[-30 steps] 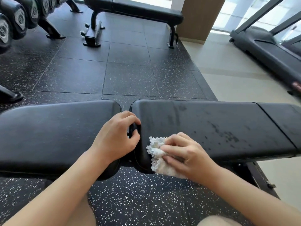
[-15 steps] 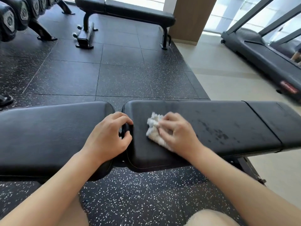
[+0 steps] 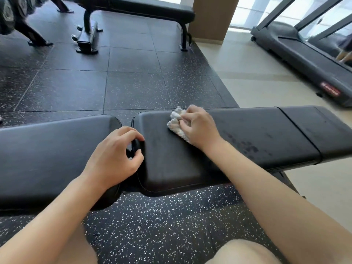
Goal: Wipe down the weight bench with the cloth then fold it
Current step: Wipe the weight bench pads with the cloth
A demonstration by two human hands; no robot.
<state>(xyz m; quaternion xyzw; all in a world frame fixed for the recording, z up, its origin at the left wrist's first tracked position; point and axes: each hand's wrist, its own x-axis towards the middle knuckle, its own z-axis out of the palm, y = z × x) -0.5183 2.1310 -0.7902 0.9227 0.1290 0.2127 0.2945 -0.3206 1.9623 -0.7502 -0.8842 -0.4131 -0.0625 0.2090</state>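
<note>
Cloth (image 3: 177,122) is bunched under your right hand (image 3: 200,128), fingers grasping it at the far edge of the weight bench (image 3: 257,134) mid-frame, left hand (image 3: 114,159) hooked in the pad gap: mid-wipe, so next sweep toward the smudges at right.

Over the last second the right hand (image 3: 200,128) has carried the crumpled white cloth (image 3: 177,121) across the right-hand pad (image 3: 247,134) of the tabletop. It began at the pad's near edge, with the cloth hanging over the front beside the gap between the pads. Now hand and cloth lie at the pad's far edge, further from that gap.
</note>
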